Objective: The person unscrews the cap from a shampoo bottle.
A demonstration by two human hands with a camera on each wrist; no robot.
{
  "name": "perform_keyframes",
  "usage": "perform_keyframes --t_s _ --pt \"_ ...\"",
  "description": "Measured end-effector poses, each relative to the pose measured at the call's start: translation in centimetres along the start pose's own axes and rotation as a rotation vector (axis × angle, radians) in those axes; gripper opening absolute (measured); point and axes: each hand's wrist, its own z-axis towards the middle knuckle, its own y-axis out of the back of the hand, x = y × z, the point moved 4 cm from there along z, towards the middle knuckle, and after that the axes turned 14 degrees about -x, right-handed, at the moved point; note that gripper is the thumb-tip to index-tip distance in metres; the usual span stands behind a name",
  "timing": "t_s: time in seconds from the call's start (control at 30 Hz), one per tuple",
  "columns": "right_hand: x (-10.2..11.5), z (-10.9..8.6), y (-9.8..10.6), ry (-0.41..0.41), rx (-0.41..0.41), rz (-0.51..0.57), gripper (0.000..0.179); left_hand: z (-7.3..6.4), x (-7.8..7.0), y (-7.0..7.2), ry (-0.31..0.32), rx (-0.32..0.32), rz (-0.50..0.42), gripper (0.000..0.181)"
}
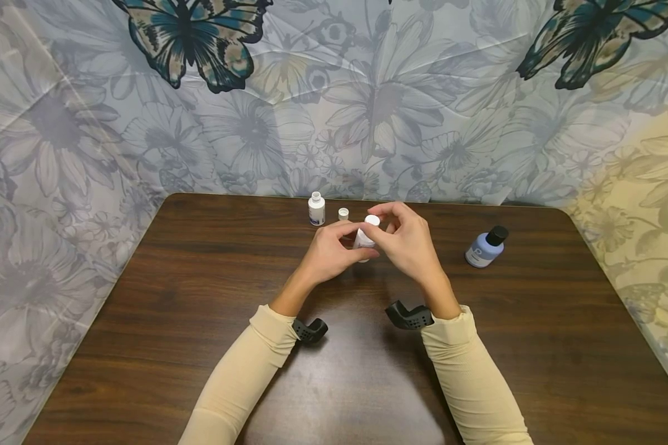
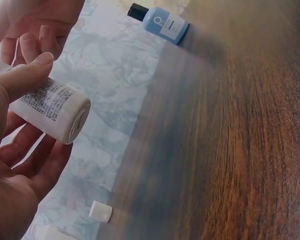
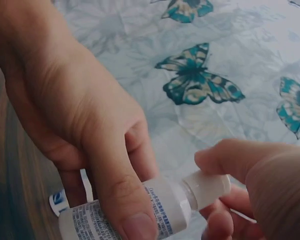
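Note:
A small white bottle [image 1: 364,238] with printed text is held just above the table, tilted in the right wrist view. My left hand [image 1: 329,252] grips its body, thumb on one side and fingers on the other. At its top is a white cap [image 3: 208,189], pinched between the thumb and fingers of my right hand [image 1: 405,242]. Whether the cap is loose on the neck cannot be told. Behind my hands stands a second white bottle [image 1: 316,211], uncapped, with its neck showing. Beside it a loose white cap [image 1: 343,214] rests on the table.
A blue bottle with a black cap [image 1: 485,248] stands on the right side of the dark wooden table [image 1: 200,296]. Floral fabric with butterflies [image 1: 367,111] hangs behind the table's back edge. Black wrist mounts [image 1: 310,331] sit below both hands.

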Motion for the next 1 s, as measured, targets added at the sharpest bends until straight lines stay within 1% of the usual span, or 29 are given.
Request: perform_keyframes --t_s 0.17,0.23,0.3,0.47,0.63,0.83,1.0 --pt "0.02 -0.03 0.11 -0.01 0.079 0.071 0.03 0.01 0.04 -0.04 0.02 0.009 -0.046 0.045" --pt "-0.03 -0.03 0.13 -0.019 0.097 0.07 0.032 0.0 0.08 -0.06 0.024 0.011 -0.051 0.046" --pt "-0.08 -0.02 0.12 -0.024 0.099 0.048 0.034 -0.02 0.08 -0.06 0.021 0.013 -0.05 0.045" --pt "-0.03 -0.02 0.05 -0.044 0.06 -0.034 0.044 -0.06 0.05 -0.02 0.004 0.013 -0.054 0.042" --pt "0.09 -0.01 0.04 -0.045 0.008 -0.067 0.039 -0.03 0.06 -0.1 -0.007 0.007 -0.033 0.041" --pt "0.45 -0.01 0.31 0.01 -0.036 -0.093 0.028 -0.03 -0.03 -0.23 -0.011 0.014 -0.024 0.042" --pt "0.81 -0.08 0.58 0.072 -0.045 -0.099 0.022 -0.09 -0.04 -0.32 -0.006 0.023 -0.031 0.045"
